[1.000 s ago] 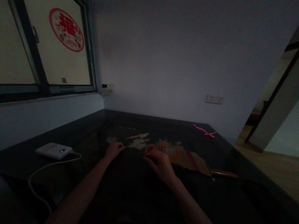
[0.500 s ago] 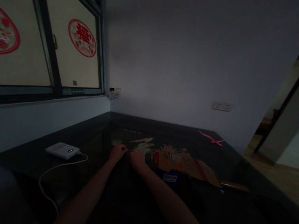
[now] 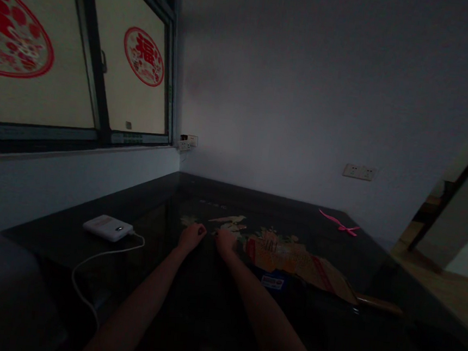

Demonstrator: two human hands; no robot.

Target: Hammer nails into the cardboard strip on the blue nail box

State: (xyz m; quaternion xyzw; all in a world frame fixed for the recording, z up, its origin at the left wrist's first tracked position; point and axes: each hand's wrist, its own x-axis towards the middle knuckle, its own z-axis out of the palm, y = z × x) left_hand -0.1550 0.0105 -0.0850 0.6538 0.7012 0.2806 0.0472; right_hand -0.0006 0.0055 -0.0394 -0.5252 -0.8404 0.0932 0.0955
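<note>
My left hand (image 3: 191, 236) is over the dark glossy table (image 3: 189, 308), its fingers curled in a pinch. My right hand (image 3: 225, 242) is close beside it, also closed, with a small gap between the two. Anything between the fingers is too small and dark to make out. Behind the hands, a pale bird-and-flower pattern (image 3: 228, 219) shows on the tabletop. To the right of my right hand lies a tan, red-banded flat thing (image 3: 304, 262), with a brown stick-like handle (image 3: 380, 304) at its right end. A dark packet with a blue label (image 3: 273, 281) lies just in front of it.
At the left of the table is a white power bank (image 3: 108, 227) with a white cable (image 3: 87, 261) running toward me. A pink ribbon (image 3: 340, 224) lies near the far right edge. A wall with sockets (image 3: 359, 172) rises behind, and a window (image 3: 130, 95) is at the left.
The view has swung slightly left, so everything sits farther right. My hands have drawn a little farther apart and remain closed. The things on the table lie as before.
</note>
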